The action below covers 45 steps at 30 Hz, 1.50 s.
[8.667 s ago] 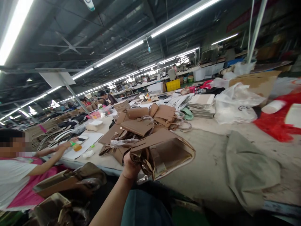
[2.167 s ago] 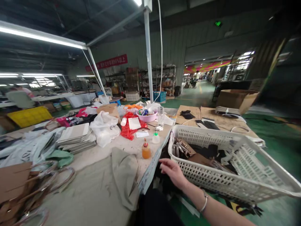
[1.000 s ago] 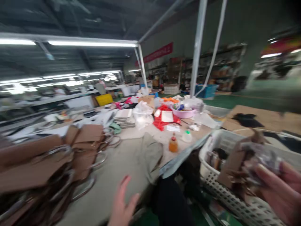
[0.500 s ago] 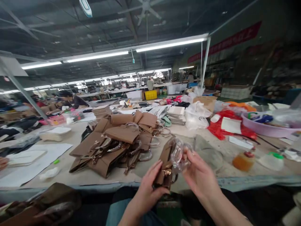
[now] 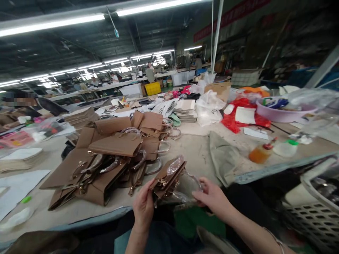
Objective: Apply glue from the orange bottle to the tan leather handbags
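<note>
Just over the table's front edge I hold a small brown handbag (image 5: 169, 173) with gold-coloured metal fittings and handles wrapped in clear plastic. My left hand (image 5: 144, 204) grips the bag's left end, fingers closed on it. At its right, my right hand (image 5: 212, 197) pinches a plastic-wrapped handle (image 5: 195, 180) and holds it out from the body. To the left lies a heap of similar brown handbags (image 5: 116, 144), their wrapped handles pointing mostly right. A grey-green cloth (image 5: 222, 155) lies flat on the table beyond my right hand.
An orange-filled bottle (image 5: 261, 152) and a green-capped bottle (image 5: 287, 148) stand at the right. Behind them are a red bag (image 5: 230, 121) and a purple basin (image 5: 283, 112). A white slotted basket (image 5: 312, 208) is at lower right. A co-worker (image 5: 29, 102) sits far left.
My view has turned right and down, bringing the white basket in. The handbag has tilted; my right hand has gone from its bunched plastic-wrapped handles to one handle drawn out to the right.
</note>
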Each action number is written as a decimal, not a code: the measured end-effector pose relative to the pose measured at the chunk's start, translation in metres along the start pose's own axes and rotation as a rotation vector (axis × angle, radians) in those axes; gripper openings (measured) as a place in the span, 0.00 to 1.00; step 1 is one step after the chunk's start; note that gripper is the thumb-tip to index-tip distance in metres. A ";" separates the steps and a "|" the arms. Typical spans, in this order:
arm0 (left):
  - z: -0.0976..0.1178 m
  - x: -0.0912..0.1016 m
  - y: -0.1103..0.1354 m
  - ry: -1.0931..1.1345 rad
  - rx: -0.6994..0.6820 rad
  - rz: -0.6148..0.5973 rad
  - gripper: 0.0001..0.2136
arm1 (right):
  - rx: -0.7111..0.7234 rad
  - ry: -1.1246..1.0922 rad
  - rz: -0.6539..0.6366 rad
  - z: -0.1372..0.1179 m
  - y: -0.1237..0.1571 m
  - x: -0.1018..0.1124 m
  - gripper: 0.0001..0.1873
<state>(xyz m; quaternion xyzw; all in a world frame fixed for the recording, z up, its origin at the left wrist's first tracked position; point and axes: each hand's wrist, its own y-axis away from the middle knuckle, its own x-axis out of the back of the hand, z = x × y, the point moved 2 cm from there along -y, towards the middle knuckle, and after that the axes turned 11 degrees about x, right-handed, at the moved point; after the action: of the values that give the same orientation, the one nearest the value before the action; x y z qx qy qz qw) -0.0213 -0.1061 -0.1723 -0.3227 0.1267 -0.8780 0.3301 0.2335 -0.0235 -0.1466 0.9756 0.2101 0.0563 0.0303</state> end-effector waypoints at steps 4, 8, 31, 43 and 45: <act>0.007 -0.013 0.006 -0.011 -0.123 -0.052 0.15 | 0.541 0.762 0.019 -0.003 0.015 0.008 0.29; 0.018 -0.023 0.013 0.000 -0.248 -0.100 0.20 | 0.697 0.755 -0.190 -0.023 0.010 -0.016 0.22; 0.003 -0.016 0.021 -0.096 -0.223 0.042 0.20 | 0.690 0.505 -0.101 -0.027 -0.022 -0.044 0.06; -0.019 0.001 0.014 0.105 -0.158 -0.050 0.14 | 0.723 0.722 -0.233 -0.027 -0.034 -0.001 0.11; -0.030 0.006 0.013 0.150 -0.077 -0.056 0.12 | 0.663 0.727 -0.178 -0.019 -0.040 0.012 0.11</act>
<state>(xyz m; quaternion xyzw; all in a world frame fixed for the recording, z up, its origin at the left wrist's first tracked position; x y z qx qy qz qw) -0.0378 -0.1199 -0.1974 -0.2720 0.1759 -0.9030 0.2824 0.2261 0.0190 -0.1301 0.8282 0.2960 0.3202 -0.3521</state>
